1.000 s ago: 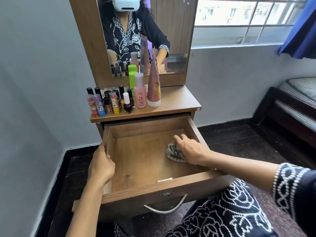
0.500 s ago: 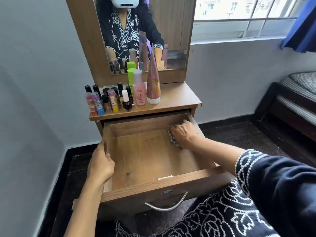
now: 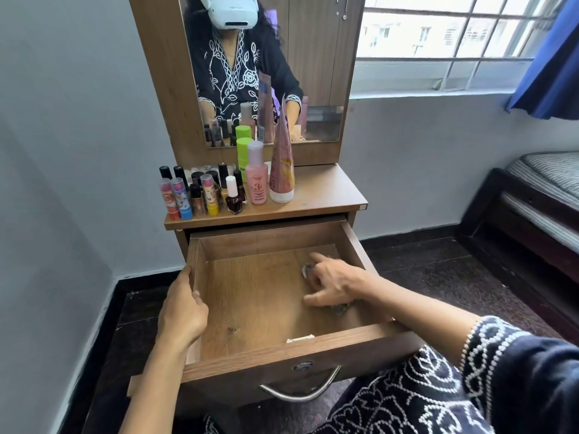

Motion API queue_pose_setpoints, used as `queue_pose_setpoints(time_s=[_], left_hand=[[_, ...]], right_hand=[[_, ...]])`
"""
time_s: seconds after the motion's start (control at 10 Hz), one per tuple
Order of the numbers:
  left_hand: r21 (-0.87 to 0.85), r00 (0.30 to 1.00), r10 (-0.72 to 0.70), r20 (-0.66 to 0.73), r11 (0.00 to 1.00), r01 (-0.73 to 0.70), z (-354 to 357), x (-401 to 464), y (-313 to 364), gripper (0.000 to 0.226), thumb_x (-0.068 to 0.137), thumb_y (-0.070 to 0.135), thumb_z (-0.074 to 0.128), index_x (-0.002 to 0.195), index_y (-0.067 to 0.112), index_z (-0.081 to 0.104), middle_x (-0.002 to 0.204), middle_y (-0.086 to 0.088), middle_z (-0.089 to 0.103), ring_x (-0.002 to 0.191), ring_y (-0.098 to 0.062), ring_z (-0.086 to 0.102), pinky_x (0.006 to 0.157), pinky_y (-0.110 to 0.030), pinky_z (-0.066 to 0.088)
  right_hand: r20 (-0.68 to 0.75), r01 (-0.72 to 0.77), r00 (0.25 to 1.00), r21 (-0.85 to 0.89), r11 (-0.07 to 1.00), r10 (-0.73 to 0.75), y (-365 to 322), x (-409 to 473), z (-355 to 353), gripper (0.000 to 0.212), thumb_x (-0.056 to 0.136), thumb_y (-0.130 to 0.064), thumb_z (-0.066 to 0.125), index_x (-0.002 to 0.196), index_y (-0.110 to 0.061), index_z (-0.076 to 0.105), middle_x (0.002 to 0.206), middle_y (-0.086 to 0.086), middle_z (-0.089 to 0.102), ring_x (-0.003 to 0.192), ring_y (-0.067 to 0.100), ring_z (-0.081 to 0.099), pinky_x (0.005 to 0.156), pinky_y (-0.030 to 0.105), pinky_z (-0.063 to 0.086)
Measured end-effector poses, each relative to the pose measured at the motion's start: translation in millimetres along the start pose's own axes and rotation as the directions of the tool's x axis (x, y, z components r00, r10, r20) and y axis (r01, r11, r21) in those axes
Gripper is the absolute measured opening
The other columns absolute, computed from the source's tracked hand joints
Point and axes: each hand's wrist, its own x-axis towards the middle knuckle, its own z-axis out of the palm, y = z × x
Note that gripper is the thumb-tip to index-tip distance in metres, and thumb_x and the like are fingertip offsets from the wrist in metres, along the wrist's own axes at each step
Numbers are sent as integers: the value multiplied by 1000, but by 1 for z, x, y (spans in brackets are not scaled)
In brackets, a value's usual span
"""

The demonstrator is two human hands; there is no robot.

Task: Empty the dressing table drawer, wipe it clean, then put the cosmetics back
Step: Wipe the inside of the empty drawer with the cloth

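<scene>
The wooden drawer [image 3: 355,242] is pulled out and holds no cosmetics. My right hand [image 3: 333,281] lies inside it on the right, gripping a striped cloth [image 3: 340,308] that is mostly hidden under the palm and pressed to the drawer bottom. My left hand [image 3: 181,311] grips the drawer's left wall. On the tabletop [image 3: 322,189] stand the cosmetics: several small lip-balm and nail-polish bottles [image 3: 203,192], a pink bottle [image 3: 257,173], a green bottle [image 3: 243,151] and a tall pink tube [image 3: 282,164].
A mirror [image 3: 313,73] rises behind the tabletop. A metal handle [image 3: 300,393] curves under the drawer front. A small white scrap [image 3: 300,338] lies at the drawer's front inner edge. A bed [image 3: 542,195] stands at right under a window; grey wall lies close at left.
My right hand has drawn the cloth from the drawer's back right corner toward the front along the right side. My left hand has stayed on the left wall.
</scene>
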Motion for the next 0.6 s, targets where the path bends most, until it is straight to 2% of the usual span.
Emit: queue_pose_setpoints(time_s=[0.1,0.2,0.3,0.4,0.5,0.6], left_hand=[[0,1000,-4,-2,1000,4,0,-1,1,54,97,6,35,147,16,19,150,-11,29,136,-31,32,108,-42,30],[-11,1000,-7,-5,1000,7,0,-2,2,54,97,6,35,147,17,19,151,-11,28,136,-31,31,108,-42,30],[-15,1000,6,-9,1000,-6,0,-2,2,54,97,5,35,147,17,19,150,-10,30,135,-30,33,108,-41,30],[-10,1000,10,-16,1000,-10,0,-2,2,54,97,5,35,147,16,19,150,-11,31,135,-30,33,108,-41,31],[2,1000,12,-16,1000,-12,0,-2,3,54,96,4,36,147,15,19,149,-11,31,135,-30,34,107,-40,31],[1,1000,5,-17,1000,-5,-1,-3,4,54,97,5,36,147,15,19,150,-10,31,135,-30,34,108,-40,31]], right_hand=[[17,-25,1000,11,1000,25,2,0,1,36,75,-46,62,59,-17,47,120,17,42,91,31,59,72,26,40],[-47,-122,991,42,992,124,3,12,-3,21,76,-32,61,70,-12,59,104,12,49,81,28,57,66,25,42],[-110,-168,978,84,982,177,4,25,-4,20,84,-28,58,84,-8,59,121,14,45,99,34,58,81,31,47],[-128,-139,980,81,987,149,4,23,-4,26,93,-33,51,80,-10,48,129,14,33,109,36,52,95,37,43],[-97,-74,993,-33,997,71,-3,16,2,34,94,-22,46,122,-4,42,133,19,28,126,38,36,105,43,33],[90,53,994,31,998,-55,-8,2,10,53,89,-10,49,135,-2,24,136,20,24,119,42,46,97,39,38]])
